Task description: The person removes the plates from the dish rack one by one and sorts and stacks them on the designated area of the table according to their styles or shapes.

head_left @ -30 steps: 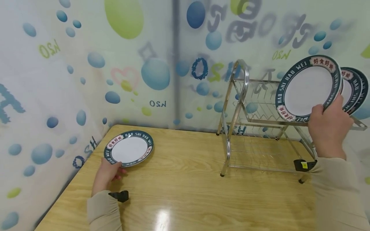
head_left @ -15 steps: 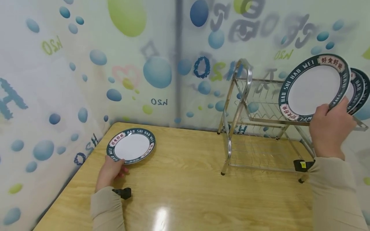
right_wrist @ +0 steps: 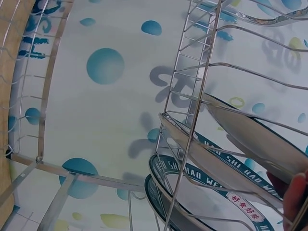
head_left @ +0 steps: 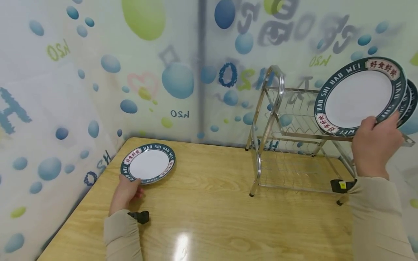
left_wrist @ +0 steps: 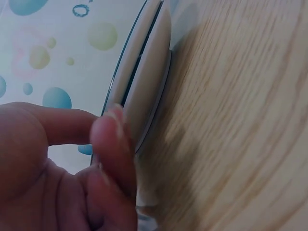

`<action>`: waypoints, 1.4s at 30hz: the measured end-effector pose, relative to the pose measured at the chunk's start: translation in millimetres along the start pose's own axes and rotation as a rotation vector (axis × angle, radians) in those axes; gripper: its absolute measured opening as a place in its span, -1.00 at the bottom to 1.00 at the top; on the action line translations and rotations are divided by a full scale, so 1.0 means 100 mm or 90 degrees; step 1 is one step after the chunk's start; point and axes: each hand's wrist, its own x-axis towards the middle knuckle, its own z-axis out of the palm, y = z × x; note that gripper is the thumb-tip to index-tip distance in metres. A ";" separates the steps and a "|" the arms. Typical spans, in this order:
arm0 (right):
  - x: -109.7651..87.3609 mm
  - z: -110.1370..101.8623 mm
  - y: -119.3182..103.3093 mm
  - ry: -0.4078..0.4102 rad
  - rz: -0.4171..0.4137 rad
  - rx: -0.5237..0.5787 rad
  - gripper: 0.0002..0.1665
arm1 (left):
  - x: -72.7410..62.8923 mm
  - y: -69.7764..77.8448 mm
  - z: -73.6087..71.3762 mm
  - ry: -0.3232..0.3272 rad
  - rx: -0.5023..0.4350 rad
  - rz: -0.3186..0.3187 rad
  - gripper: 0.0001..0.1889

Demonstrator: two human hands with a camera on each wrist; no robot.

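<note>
Hand, left (head_left: 126,192): low over the pale wood-grain surface (head_left: 209,203), forearm forward in a beige sleeve (head_left: 122,235); grip pinched on the near rim of the stack of round white plates with dark green borders (head_left: 149,164).
Hand, right (head_left: 377,145): raised higher, at the right; grip clamped on the near right rim of a round white ceramic-looking plate with a dark green border (head_left: 358,98).
Lettering: "HAO SHI HAO WEI" and red "好食好味" on the borders; mirrored "H2O" on the patterned wall (head_left: 215,43).
Stack: at the far left, just beyond the left grip; at least two rims show.
Held plate: tilted, left of and beyond the right grip, at the upper tier of the silver wire rack (head_left: 269,125).
Similar plates (right_wrist: 240,166): slanted in the rack, at the far right.
</note>
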 end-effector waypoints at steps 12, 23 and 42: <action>0.03 0.03 0.02 0.016 0.017 0.043 -0.38 | 0.02 -0.03 0.00 -0.011 0.005 -0.007 -0.30; 0.00 0.01 0.07 -0.021 0.035 0.061 -0.40 | -0.02 -0.05 -0.07 0.038 0.170 -0.002 -0.16; 0.00 -0.06 0.08 0.018 -0.014 0.276 -0.47 | -0.09 0.06 -0.12 0.091 0.137 -0.009 -0.20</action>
